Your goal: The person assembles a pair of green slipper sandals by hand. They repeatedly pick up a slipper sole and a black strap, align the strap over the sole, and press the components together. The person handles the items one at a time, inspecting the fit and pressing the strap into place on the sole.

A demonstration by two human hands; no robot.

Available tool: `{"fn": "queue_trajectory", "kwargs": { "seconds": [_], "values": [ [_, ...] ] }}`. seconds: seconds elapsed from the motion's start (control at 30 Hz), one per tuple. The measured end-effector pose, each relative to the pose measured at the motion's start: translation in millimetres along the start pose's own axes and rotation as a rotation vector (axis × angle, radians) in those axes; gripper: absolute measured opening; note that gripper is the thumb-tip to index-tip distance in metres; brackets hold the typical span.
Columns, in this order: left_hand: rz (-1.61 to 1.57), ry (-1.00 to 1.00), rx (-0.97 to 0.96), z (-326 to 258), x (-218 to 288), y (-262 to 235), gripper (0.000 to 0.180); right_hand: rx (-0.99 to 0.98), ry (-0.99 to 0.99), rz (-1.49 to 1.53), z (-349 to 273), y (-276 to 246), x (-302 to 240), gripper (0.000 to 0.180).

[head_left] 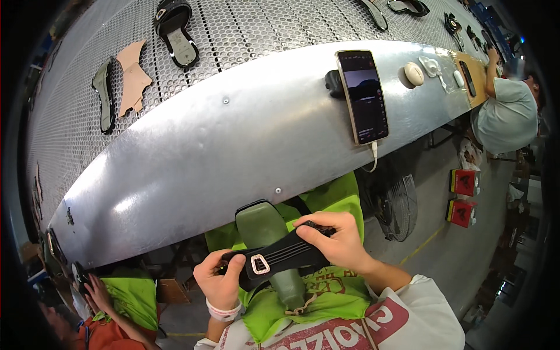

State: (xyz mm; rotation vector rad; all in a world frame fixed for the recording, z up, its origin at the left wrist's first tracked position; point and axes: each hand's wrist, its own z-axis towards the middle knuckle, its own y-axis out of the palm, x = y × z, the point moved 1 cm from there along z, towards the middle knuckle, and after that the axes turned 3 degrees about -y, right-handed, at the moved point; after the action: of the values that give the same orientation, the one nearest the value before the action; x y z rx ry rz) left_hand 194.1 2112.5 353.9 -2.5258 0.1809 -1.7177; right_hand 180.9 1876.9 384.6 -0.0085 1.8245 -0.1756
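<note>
A black sandal upper (pixel 291 249) with thin straps and a sparkling buckle (pixel 260 264) is stretched sideways between my two hands. At its left end, my left hand (pixel 219 280) pinches the edge between thumb and fingers. My right hand (pixel 333 240) grips the other end, thumb on top. Beneath the upper lies a green shoe last (pixel 261 224), resting on the bright green cloth (pixel 341 201) over my lap. The upper crosses the middle of the last and hides part of it. A cord loop (pixel 303 306) hangs at the last's near end.
Ahead is a metal ledge (pixel 175 169) with a propped phone (pixel 364 96), its cable, and a round cream object (pixel 413 74). Beyond it, a perforated conveyor (pixel 245 29) carries sandals (pixel 178 38). A fan (pixel 396 204) stands right. Co-workers sit left (pixel 116 309) and right (pixel 507 111).
</note>
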Motion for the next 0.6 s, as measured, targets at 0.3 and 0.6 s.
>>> {"fn": "queue_trajectory", "kwargs": {
  "seconds": [0.3,0.6],
  "values": [
    [0.025,0.113,0.139,18.8,-27.3,23.3,0.028,0.019,0.051,0.182,18.7,16.8,39.7,0.025],
    [-0.160,-0.048,0.003,23.7,-48.5,3.6,0.028,-0.036,0.173,0.319,26.2,30.3,47.0,0.026]
  ]
}}
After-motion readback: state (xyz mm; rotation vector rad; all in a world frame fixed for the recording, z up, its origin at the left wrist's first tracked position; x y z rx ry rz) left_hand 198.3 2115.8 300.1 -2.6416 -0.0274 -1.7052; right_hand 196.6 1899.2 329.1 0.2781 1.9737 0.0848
